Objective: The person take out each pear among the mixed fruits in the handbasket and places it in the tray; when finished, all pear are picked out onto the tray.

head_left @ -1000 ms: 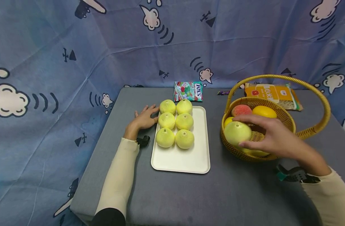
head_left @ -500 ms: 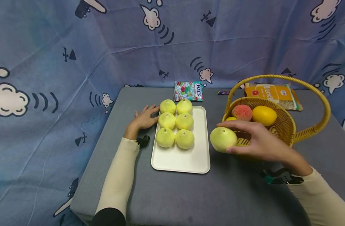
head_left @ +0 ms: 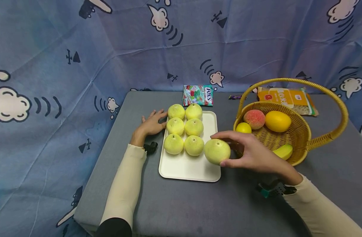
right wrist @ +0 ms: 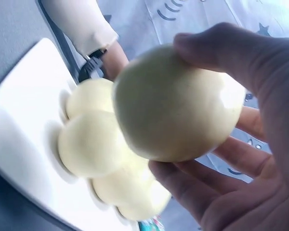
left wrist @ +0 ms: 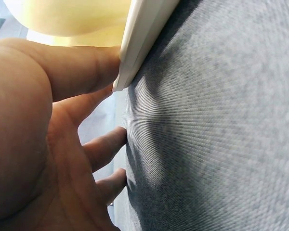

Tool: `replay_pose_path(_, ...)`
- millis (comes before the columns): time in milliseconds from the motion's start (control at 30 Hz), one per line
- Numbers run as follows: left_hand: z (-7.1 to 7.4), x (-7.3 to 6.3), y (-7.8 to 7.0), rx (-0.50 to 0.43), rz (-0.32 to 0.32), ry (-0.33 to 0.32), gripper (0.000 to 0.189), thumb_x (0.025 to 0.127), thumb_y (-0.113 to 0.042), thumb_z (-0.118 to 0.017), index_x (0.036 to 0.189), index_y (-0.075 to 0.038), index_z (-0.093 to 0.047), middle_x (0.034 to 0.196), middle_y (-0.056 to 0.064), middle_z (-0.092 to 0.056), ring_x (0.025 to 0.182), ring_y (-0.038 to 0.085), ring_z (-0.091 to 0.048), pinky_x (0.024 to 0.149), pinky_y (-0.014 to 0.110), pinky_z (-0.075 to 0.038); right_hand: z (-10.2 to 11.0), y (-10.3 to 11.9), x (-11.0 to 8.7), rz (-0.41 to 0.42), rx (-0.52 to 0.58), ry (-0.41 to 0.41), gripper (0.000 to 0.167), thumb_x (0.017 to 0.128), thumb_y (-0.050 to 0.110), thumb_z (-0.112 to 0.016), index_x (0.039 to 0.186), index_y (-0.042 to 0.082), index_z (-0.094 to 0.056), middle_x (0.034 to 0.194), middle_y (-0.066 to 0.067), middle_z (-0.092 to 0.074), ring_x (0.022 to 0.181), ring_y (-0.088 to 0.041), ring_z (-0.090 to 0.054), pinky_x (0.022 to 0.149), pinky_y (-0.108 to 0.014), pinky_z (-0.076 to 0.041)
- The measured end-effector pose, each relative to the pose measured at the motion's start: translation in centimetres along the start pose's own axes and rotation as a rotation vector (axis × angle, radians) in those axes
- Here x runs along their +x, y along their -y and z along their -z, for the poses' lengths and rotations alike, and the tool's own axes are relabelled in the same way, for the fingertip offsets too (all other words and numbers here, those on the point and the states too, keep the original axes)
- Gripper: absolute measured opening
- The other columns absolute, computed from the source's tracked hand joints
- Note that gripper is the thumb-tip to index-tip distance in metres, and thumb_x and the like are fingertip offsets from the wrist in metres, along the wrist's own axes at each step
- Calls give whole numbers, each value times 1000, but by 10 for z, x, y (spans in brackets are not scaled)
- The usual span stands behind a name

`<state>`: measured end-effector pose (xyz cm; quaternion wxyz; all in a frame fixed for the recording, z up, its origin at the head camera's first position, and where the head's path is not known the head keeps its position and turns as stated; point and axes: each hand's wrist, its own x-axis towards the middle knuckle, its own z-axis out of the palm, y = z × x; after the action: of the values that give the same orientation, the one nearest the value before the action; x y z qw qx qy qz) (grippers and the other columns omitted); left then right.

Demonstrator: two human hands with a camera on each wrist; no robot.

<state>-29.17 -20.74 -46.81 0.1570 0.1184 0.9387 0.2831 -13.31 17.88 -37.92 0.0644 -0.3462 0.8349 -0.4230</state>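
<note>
My right hand (head_left: 250, 151) grips a round, pale yellow-green fruit (head_left: 217, 151) between thumb and fingers. In the head view the fruit overlaps the right edge of the white tray (head_left: 181, 169). Several like fruits (head_left: 194, 145) sit on that tray in two columns, filling its left and back part. My left hand (head_left: 152, 124) rests at the tray's left edge with its fingers spread. In the left wrist view, the thumb (left wrist: 86, 72) presses against the tray's side and other fingertips meet the grey cloth.
A yellow wicker basket (head_left: 302, 131) with a tall handle stands right, holding a peach (head_left: 254, 119), a mango-like yellow fruit (head_left: 277, 121), a lemon-like fruit (head_left: 243, 127) and a banana-like piece (head_left: 284, 151). Behind lie a FOX'S candy bag (head_left: 197, 95), a small purple wrapper (head_left: 235, 97) and an orange snack bag (head_left: 287, 98).
My right hand has carried the yellow-green fruit left, out from over the basket to the tray's right edge. More of the basket's contents now show. The left hand has stayed in place.
</note>
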Motion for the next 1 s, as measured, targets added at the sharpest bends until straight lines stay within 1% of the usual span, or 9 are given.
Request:
replay_pose_path(67,0,0,0,0,-3,-2,65,114,-39,-55,174,-28,-34,185,6,-18,173,36,-1,127,79,15,-6,1,3,-14,44,8,70,88,16,-95,150,16,-64,147,-1,-68,131,-14,-67,108,-25,-57)
replay_pose_path(133,0,0,0,0,-7,-4,64,114,-39,-55,174,-28,-35,185,7,-19,173,36,-1,127,79,15,-11,2,6,-25,85,17,70,87,16,-96,150,15,-63,148,-2,-66,135,-19,-66,108,-32,-59)
replay_pose_path(233,0,-1,0,5,-8,-6,64,114,-38,-55,174,-28,-35,185,7,-20,173,36,-2,127,79,14,-20,2,10,-26,110,22,71,86,18,-97,148,17,-63,148,-2,-66,137,-25,-66,106,-39,-61)
replay_pose_path(300,0,-1,0,8,-5,-6,64,114,-39,-55,174,-28,-35,185,7,-20,173,36,-2,127,79,14,-26,2,12,-9,120,25,71,86,18,-97,148,17,-64,148,-2,-66,138,-27,-66,106,-41,-61)
replay_pose_path(433,1,-2,-1,18,1,-4,64,114,-39,-55,174,-28,-35,185,6,-20,173,36,-2,127,80,13,-37,0,17,21,153,30,70,86,17,-96,148,16,-64,149,-3,-66,138,-26,-66,106,-40,-61)
replay_pose_path(600,1,-1,-2,22,1,3,65,114,-38,-54,175,-28,-34,185,7,-18,173,36,-2,127,80,13,-51,-1,22,18,195,47,69,88,20,-96,148,18,-63,148,-1,-66,139,-23,-65,109,-40,-60)
replay_pose_path(667,1,-2,-2,19,-1,4,65,114,-38,-54,175,-28,-34,185,7,-18,173,36,-1,127,80,14,-57,-1,23,20,209,48,68,88,20,-96,148,16,-63,147,-1,-66,138,-22,-65,110,-40,-59)
replay_pose_path(833,2,-2,-2,6,-4,7,65,114,-37,-55,175,-28,-34,185,7,-18,173,36,0,127,79,14,-70,-3,26,42,232,34,68,87,17,-96,147,11,-63,146,-3,-67,136,-23,-66,108,-39,-60)
replay_pose_path(1000,1,-2,-1,2,-6,6,65,115,-37,-54,175,-28,-33,185,7,-17,173,36,0,127,80,15,-81,-4,27,49,261,18,70,86,16,-97,147,12,-63,145,-4,-66,134,-24,-67,107,-37,-61)
